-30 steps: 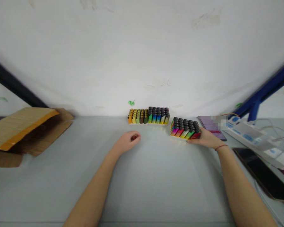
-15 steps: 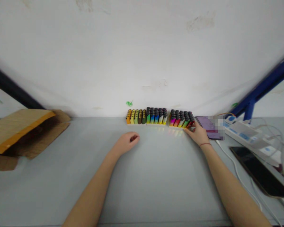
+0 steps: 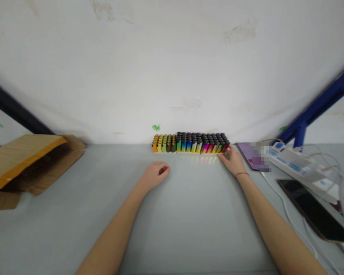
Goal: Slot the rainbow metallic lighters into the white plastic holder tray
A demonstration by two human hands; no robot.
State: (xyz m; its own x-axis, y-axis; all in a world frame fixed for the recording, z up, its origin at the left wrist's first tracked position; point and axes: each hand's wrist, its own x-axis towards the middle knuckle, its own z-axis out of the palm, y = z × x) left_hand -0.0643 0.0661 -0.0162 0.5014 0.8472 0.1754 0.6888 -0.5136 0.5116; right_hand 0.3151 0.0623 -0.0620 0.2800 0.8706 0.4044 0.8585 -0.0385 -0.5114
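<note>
Three packs of coloured lighters stand side by side against the white wall: a yellow-orange pack (image 3: 164, 143), a blue-green pack (image 3: 189, 142) and a pink-red pack (image 3: 215, 143). My right hand (image 3: 232, 160) rests its fingers against the right end of the pink-red pack, with the fingers stretched toward it. My left hand (image 3: 155, 173) lies on the grey table (image 3: 189, 214) in a loose fist, a little in front of the yellow-orange pack and apart from it. Something small and dark shows inside the curled fingers; I cannot make it out.
An open cardboard box (image 3: 23, 162) lies on its side at the far left. At the right are a purple phone (image 3: 253, 156), a white power strip (image 3: 296, 164) with cables, and a black phone (image 3: 313, 210). A blue frame post (image 3: 301, 133) rises behind them.
My right hand has slid the pink-red pack back and left until it sits flush in line with the other two packs at the wall. My left hand has stayed put.
</note>
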